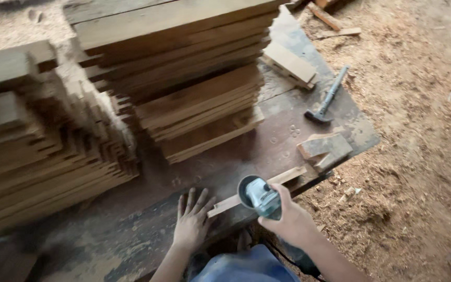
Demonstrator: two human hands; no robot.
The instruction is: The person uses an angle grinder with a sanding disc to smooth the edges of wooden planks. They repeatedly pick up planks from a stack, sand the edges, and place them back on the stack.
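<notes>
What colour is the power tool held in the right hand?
Pale teal-green body with a dark round guard, on the grinder in the right hand; the head view shows it.

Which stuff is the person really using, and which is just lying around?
In use:
- grinder held in right hand
- wood strip under the grinder
- left hand flat on bench, at the strip's end

Lying about:
- hammer
- wood blocks
- plank stacks
- sawdust floor
</notes>
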